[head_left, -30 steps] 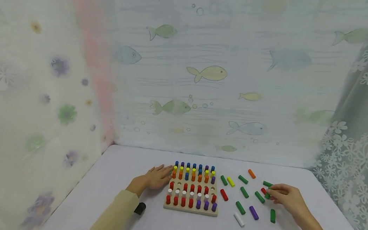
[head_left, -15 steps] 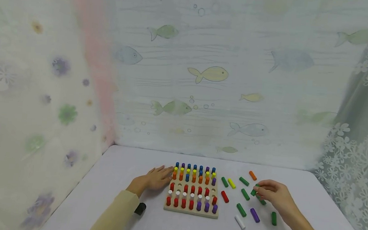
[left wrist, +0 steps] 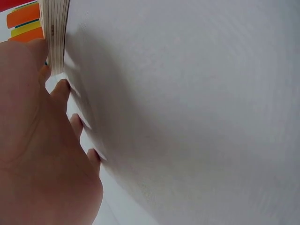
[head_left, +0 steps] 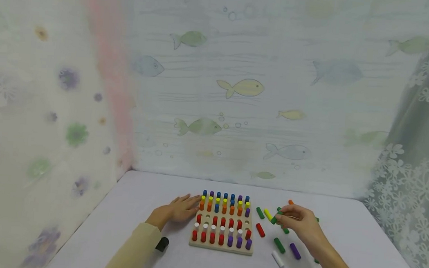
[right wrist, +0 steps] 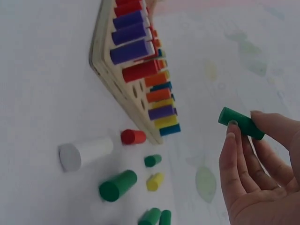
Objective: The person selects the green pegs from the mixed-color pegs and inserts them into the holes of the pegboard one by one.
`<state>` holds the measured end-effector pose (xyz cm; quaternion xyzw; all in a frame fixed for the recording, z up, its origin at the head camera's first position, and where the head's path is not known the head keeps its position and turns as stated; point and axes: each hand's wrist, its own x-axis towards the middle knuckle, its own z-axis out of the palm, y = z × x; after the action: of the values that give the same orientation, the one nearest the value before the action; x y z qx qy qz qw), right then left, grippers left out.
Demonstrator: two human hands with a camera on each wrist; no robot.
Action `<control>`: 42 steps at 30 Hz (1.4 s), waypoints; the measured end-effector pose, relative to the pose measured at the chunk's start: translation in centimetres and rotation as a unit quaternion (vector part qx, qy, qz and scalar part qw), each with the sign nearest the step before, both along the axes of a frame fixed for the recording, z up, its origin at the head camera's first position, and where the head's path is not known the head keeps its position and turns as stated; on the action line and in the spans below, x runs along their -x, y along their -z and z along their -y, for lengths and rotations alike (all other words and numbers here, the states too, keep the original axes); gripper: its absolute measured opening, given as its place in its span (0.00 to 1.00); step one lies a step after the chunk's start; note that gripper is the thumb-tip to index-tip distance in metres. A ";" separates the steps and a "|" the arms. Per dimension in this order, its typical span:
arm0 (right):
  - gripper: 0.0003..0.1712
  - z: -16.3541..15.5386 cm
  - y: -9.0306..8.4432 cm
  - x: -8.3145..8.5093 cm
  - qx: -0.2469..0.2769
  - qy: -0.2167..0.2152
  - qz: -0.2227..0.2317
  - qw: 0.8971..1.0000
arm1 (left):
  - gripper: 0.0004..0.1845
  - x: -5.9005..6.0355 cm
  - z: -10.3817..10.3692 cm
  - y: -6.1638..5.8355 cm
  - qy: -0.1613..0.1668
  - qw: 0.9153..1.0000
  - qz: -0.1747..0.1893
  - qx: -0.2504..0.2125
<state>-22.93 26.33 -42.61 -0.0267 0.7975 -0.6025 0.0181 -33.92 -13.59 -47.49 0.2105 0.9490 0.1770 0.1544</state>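
From my remote seat, I see the right hand [head_left: 301, 225] pinching a short green peg [right wrist: 240, 123], smooth, flat-ended, tilted above the table [head_left: 144, 195]; farther, the left hand [head_left: 183, 208] lies outstretched, holding nothing, beside the wooden board [head_left: 216, 247].

Green peg [right wrist: 243, 122], pale beige pegboard [head_left: 219, 248], white tablecloth [head_left: 137, 195], pastel fish-print backdrop [head_left: 259, 124]
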 end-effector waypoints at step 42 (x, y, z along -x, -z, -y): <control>0.16 7.8 0.8 2.3 -0.018 -0.040 -0.056 0.997 | 0.31 0.6 0.1 0.2 0.002 1.000 0.014 0.014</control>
<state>-25.24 18.50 -43.41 -0.0918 0.8063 -0.5844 -0.0017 -34.50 -13.68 -47.66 0.2075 0.9488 0.1664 0.1704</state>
